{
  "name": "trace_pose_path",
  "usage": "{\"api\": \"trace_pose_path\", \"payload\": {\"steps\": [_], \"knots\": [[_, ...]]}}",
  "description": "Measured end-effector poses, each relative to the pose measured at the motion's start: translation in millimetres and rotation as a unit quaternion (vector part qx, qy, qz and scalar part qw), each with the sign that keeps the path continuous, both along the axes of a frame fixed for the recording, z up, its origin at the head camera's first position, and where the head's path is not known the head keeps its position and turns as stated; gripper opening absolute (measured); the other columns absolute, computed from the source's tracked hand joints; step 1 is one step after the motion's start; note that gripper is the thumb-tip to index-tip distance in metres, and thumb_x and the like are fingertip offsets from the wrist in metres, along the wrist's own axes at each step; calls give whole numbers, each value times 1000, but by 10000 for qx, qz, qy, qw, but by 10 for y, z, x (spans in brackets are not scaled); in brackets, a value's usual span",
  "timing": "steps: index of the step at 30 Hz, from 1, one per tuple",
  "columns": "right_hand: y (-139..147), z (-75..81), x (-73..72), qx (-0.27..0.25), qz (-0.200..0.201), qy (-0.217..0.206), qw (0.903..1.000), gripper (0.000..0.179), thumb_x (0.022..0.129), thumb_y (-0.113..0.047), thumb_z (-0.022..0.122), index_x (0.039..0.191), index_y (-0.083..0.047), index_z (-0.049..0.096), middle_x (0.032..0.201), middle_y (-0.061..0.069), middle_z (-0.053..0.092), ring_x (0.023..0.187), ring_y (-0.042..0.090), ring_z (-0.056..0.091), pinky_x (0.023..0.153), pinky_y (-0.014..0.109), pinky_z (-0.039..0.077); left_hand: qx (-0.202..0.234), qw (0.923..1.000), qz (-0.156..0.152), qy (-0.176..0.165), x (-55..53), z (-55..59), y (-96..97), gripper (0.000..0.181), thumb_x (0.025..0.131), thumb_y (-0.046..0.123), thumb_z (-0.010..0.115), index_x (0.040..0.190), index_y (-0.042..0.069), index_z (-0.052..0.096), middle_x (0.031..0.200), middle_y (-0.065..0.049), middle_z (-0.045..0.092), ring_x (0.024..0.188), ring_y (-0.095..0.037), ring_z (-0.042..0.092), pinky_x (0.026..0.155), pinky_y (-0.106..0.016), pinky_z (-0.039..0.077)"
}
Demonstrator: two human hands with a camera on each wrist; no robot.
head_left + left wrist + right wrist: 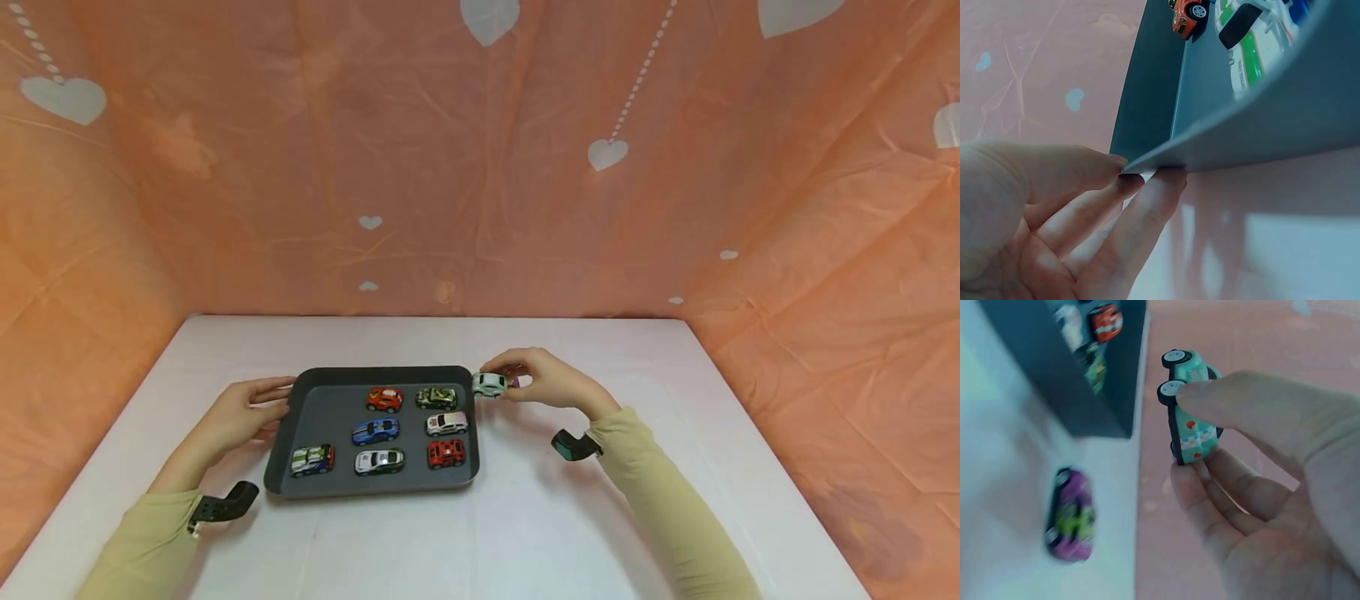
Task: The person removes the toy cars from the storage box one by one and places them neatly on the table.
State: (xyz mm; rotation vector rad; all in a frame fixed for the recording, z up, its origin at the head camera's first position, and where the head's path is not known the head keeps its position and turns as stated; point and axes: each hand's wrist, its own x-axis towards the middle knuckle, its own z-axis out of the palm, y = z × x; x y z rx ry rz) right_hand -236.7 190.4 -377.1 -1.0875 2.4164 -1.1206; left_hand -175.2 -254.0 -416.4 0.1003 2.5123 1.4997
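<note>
My right hand [558,379] pinches a mint-green toy car [490,384] between thumb and fingers, at the right rim of a dark grey tray [315,492]. In the right wrist view, the green car [1194,425] shows its wheels and an orange-dotted side. With fingers fairly straight, my left hand [232,417] touches the tray's left side; in the left wrist view the fingertips [1169,178] meet its rim. Just beyond the green car lies a purple toy car [1072,515] with yellow-green markings, mostly hidden by the right hand in the head view.
Several toy cars stand in the tray, among them a blue car [376,431], a red car [446,453] and a green-and-white car [312,460]. The white table [600,533] meets orange cloth [420,167] with pale hearts at the back and sides.
</note>
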Motion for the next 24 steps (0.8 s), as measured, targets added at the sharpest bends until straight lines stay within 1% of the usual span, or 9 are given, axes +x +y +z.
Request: {"api": "trace_pose_path", "payload": {"steps": [2, 5, 8, 12, 16, 19, 24], "knots": [[60, -63, 16, -13, -2, -56, 10000, 41, 83, 4, 67, 122, -8, 64, 117, 0, 64, 96, 16, 57, 91, 40, 46, 17, 10000, -1, -4, 4, 5, 1, 53, 95, 5, 56, 142, -8, 36, 134, -33, 45, 82, -19, 66, 65, -33, 55], [124, -159, 31, -54, 43, -92, 9999, 43, 83, 6, 64, 124, -5, 63, 121, 3, 63, 100, 17, 58, 93, 36, 46, 31, 10000, -2, -5, 10, 10, 3, 53, 95, 6, 56, 142, -8, 36, 134, -33, 45, 82, -20, 67, 65, -33, 55], [169, -245, 32, -83, -7, -108, 9999, 44, 82, 8, 63, 124, -5, 63, 123, 5, 63, 103, 17, 59, 93, 32, 46, 38, 10000, -13, 4, 12, 11, 1, 53, 95, 6, 56, 142, -9, 36, 134, -33, 45, 83, -21, 67, 65, -33, 55], [222, -346, 28, -47, -175, -176, 9997, 44, 81, 8, 63, 123, -4, 63, 121, 6, 63, 103, 16, 59, 92, 34, 47, 28, 10000, -38, 40, 8, 6, -6, 53, 95, 6, 56, 141, -9, 37, 134, -34, 45, 80, -21, 67, 64, -33, 55], [251, -425, 33, -23, -266, -327, 9991, 44, 80, 10, 63, 123, -3, 63, 121, 8, 63, 102, 18, 60, 90, 36, 48, -27, 10000, -18, 63, 2, 11, -2, 53, 95, 7, 57, 141, -9, 37, 134, -34, 45, 78, -20, 66, 64, -33, 55], [263, -488, 41, -108, -308, -392, 9987, 44, 79, 12, 63, 122, 0, 63, 120, 11, 63, 103, 21, 60, 89, 37, 48, -34, 10000, -14, 53, 3, 17, -1, 53, 95, 7, 57, 141, -8, 37, 134, -33, 45, 79, -20, 66, 64, -33, 55], [276, -574, 57, -152, -411, -522, 9977, 41, 79, 10, 64, 119, -1, 64, 118, 10, 63, 105, 20, 59, 92, 36, 46, 23, 10000, -45, 38, 11, 19, -2, 53, 95, 6, 56, 142, -9, 36, 134, -34, 45, 81, -21, 67, 65, -33, 55]]}}
